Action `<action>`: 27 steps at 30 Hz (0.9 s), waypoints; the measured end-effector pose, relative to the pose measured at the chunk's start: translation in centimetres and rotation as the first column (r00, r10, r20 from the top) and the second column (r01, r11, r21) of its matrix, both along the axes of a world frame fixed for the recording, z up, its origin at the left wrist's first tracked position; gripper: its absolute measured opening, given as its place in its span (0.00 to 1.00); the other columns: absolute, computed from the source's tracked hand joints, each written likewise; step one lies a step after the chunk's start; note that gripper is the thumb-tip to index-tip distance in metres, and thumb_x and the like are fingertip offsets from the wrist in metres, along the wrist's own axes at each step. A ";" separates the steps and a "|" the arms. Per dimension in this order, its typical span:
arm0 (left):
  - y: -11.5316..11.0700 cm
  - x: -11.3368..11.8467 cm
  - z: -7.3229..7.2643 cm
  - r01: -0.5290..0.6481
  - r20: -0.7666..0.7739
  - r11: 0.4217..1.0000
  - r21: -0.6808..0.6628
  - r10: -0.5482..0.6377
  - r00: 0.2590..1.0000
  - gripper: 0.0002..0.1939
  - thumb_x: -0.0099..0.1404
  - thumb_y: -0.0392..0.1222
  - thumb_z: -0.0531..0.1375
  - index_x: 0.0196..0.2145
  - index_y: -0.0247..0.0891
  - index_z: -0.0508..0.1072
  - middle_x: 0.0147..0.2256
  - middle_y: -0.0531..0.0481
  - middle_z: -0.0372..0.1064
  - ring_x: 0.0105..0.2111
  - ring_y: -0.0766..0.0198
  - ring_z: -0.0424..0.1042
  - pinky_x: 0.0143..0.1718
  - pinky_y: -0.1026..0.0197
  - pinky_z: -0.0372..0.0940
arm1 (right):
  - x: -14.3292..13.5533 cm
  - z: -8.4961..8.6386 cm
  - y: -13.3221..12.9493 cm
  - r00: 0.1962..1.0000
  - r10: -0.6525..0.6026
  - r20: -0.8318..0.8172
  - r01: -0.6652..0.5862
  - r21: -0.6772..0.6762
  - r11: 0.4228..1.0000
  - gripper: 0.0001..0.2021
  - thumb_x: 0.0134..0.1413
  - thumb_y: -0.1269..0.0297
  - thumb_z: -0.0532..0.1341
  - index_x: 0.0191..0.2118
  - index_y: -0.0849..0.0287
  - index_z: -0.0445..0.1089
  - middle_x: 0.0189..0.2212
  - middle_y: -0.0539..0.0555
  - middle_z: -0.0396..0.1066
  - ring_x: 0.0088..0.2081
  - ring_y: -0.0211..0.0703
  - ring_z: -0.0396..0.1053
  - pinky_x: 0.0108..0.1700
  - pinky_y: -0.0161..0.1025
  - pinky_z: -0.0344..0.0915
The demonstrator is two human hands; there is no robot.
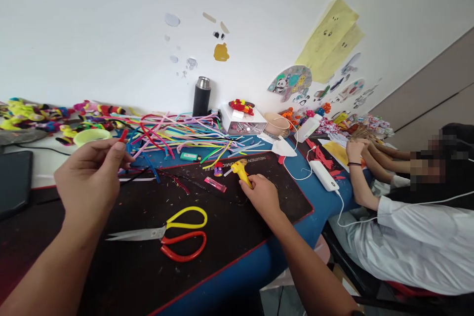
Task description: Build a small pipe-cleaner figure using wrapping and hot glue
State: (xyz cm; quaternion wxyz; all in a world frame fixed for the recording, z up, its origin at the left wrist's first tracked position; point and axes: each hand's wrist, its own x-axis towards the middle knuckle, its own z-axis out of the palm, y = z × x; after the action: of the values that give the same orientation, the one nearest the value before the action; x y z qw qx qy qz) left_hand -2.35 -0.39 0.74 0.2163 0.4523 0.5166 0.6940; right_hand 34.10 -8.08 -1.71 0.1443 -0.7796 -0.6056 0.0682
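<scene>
One small red piece (123, 136) is pinched between fingers of the left hand (91, 173), behind and left of the scissors (150, 233). The right hand (264, 197) curls round a yellow glue gun (242, 176), past the scissors' handles. Far behind the scissors, fuzzy toys (22, 111) look done; pipe cleaners (192, 131) lie loose, and the red piece seems unstuck.

It's a craft workshop we're looking at! Pipe cleaners (177, 134) spill across the table (259, 259), scissors (154, 233) lie on a dark mat (140, 271), a glue gun (242, 176) is in hand, and bright figures (27, 114) sit heaped by the wall (92, 34). Stickers (221, 53) dot that wall, and another person (411, 244) sits alongside.
</scene>
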 end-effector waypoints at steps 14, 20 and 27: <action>-0.4 0.5 0.4 -0.001 -0.029 0.999 -0.039 0.000 1.000 0.11 0.63 0.46 0.71 0.40 0.38 0.85 0.26 0.53 0.79 0.26 0.63 0.75 0.31 0.62 0.70 | 0.6 0.1 -0.2 0.997 0.076 -0.023 -0.077 -0.036 0.996 0.13 0.76 0.52 0.68 0.44 0.56 0.84 0.34 0.52 0.77 0.34 0.44 0.71 0.35 0.40 0.54; -0.7 0.8 0.6 0.000 -0.067 0.999 -0.049 -0.003 0.998 0.12 0.64 0.48 0.71 0.40 0.38 0.85 0.27 0.53 0.79 0.26 0.63 0.75 0.32 0.61 0.69 | 0.4 0.1 -0.3 0.996 0.072 -0.043 -0.074 -0.033 0.997 0.12 0.74 0.54 0.69 0.52 0.56 0.85 0.35 0.51 0.78 0.34 0.44 0.73 0.35 0.40 0.57; -1.0 0.8 0.8 0.010 -0.097 0.998 -0.059 -0.015 0.995 0.13 0.65 0.49 0.71 0.41 0.38 0.85 0.27 0.53 0.78 0.26 0.63 0.74 0.33 0.61 0.68 | 0.8 0.6 -0.2 0.997 0.071 -0.031 -0.073 -0.049 0.996 0.13 0.73 0.55 0.71 0.54 0.56 0.85 0.35 0.51 0.79 0.35 0.45 0.74 0.36 0.40 0.56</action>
State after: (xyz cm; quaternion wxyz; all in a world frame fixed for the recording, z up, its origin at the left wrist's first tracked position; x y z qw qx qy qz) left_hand -1.57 -1.38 1.51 0.2082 0.4824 0.5438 0.6544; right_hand 34.86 -8.27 -1.07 0.1308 -0.7596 -0.6293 0.0998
